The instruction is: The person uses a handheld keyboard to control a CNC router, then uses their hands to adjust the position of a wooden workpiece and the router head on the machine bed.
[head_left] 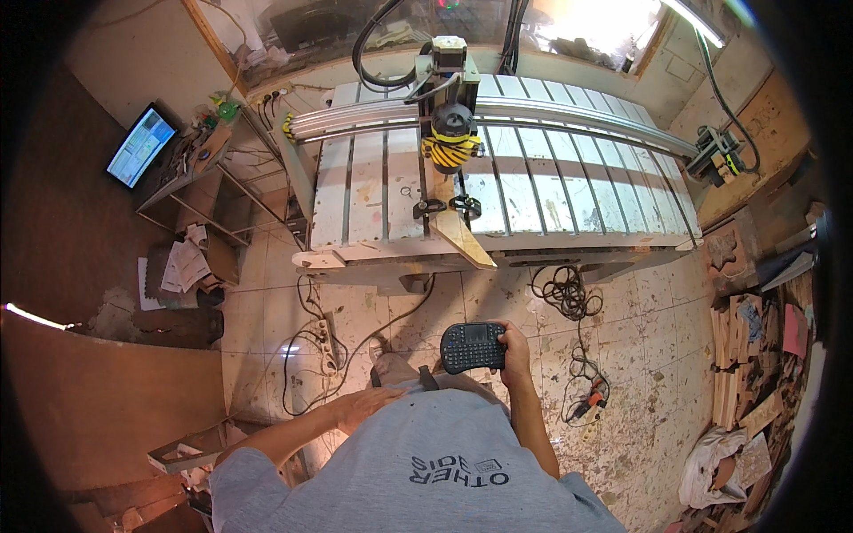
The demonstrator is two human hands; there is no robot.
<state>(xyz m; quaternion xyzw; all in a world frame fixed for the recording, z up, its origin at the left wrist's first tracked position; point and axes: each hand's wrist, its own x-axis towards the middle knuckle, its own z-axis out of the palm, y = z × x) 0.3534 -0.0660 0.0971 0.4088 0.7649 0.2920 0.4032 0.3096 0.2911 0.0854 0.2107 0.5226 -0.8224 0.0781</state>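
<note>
My right hand (514, 355) is closed round the right end of a small black handheld keyboard (473, 346), held out in front of my body. My left hand (369, 406) lies flat at my waist, fingers stretched out and holding nothing. Beyond them stands a CNC router table (569, 191) with a slotted white bed. Its spindle head (450, 133), wrapped in yellow-and-black striped material, sits over a wooden board (462, 238). Two black clamps, a left clamp (428, 209) and a right clamp (466, 207), are at the board, whose near end juts past the bed's front edge.
Coiled black cable (567, 293) and an orange-and-black power tool (590, 401) lie on the tiled floor. A power strip (329, 342) with tangled cords is at the left. A lit monitor (142, 145) stands far left. Wood offcuts (737, 355) pile up at the right.
</note>
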